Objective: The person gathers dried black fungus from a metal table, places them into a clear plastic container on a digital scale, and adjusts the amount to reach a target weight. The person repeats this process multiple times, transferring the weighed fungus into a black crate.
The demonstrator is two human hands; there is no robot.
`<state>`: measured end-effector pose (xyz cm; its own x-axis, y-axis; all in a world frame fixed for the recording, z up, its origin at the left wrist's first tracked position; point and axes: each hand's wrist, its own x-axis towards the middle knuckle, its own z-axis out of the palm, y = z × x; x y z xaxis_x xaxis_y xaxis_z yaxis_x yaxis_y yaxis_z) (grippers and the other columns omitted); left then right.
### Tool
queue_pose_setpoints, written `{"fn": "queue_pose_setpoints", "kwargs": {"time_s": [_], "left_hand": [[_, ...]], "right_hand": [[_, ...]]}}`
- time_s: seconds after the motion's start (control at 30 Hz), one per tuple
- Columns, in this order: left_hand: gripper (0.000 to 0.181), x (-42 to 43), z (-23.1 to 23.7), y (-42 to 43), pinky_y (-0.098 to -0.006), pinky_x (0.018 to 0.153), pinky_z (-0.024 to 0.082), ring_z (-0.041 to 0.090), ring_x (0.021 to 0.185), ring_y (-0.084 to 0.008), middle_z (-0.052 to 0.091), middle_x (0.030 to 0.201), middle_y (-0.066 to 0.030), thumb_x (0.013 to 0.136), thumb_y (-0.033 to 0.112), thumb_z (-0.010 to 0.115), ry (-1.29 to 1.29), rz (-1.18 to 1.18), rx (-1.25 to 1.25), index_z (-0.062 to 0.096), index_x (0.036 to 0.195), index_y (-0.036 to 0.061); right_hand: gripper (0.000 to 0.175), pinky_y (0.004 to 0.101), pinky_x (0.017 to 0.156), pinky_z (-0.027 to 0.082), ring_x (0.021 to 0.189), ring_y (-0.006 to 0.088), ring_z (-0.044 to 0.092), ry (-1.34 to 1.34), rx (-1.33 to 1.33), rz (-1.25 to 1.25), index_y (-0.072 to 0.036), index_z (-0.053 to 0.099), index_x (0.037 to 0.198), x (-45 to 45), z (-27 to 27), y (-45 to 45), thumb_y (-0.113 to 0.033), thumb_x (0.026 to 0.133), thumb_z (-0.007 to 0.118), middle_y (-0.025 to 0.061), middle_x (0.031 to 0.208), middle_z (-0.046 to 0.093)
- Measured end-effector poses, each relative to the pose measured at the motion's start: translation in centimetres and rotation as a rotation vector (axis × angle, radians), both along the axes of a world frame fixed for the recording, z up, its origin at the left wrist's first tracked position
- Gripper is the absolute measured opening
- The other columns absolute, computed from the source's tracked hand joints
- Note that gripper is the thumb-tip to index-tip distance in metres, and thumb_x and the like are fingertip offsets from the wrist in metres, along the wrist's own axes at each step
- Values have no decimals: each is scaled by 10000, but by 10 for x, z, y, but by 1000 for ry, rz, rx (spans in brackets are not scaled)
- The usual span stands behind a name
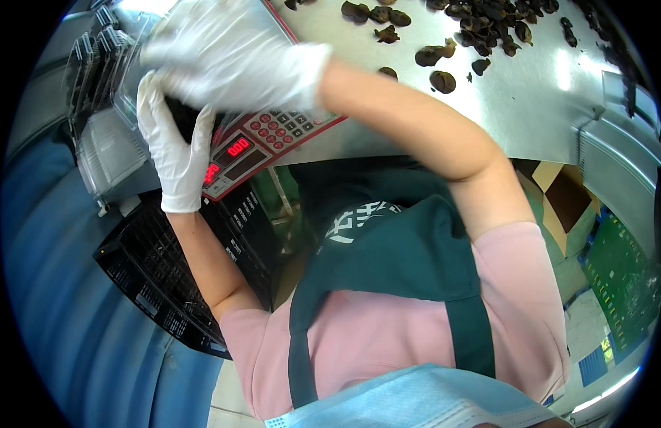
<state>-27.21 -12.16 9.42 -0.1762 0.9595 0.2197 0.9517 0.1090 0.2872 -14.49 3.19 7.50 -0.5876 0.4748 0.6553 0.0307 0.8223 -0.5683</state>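
Note:
My left hand (173,155), in a white glove, has its thumb and fingers spread around a clear plastic box with dark contents (182,115), over the left side of a red-edged electronic scale (263,140). Across the top of the box and scale reaches my right hand (229,64), also gloved in white. Motion blurs it, and its fingers are hard to make out, so whether it holds anything is unclear. Most of the box is hidden behind the two hands. Red digits glow on the scale's display beside my left thumb.
Dark wood ear mushrooms (488,24) lie heaped and scattered on the steel table (512,117). Stacked clear plastic boxes (95,69) and lids (111,155) stand at the left. Below are a black plastic crate (159,267) and an open cardboard box (568,198).

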Motion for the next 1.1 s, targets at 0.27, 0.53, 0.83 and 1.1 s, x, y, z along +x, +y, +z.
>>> {"fn": "queue_pose_setpoints", "kwargs": {"time_s": [0.27,0.53,0.83,1.1], "left_hand": [[762,-1,-8,29,-428,941,514,636,1089,-303,616,1218,-158,803,416,877,152,-99,216,580,1421,84],[706,17,9,24,-427,1061,446,596,1199,-311,638,1288,-153,835,301,865,193,14,312,579,1438,72],[424,45,10,-18,-311,912,513,603,1133,-190,623,1293,-98,1000,259,714,-152,236,482,623,1338,20],[306,52,17,-39,-358,1011,477,633,1133,-232,687,1228,-115,966,139,739,-226,218,653,694,1234,0]], "right_hand": [[260,367,834,566,931,275,698,-902,-21,-187,-162,721,1159,269,-59,95,-124,904,694,86,1042,698],[232,344,852,570,963,286,699,-819,-69,-269,-109,668,1166,311,-100,68,-78,936,666,76,1125,679],[245,372,895,563,987,328,687,-773,-42,-254,-128,656,1162,346,-102,39,-83,922,676,99,1137,688],[243,470,886,551,985,402,672,-1285,-145,-12,-78,691,1075,401,-67,14,-56,844,620,204,1055,694]]}}
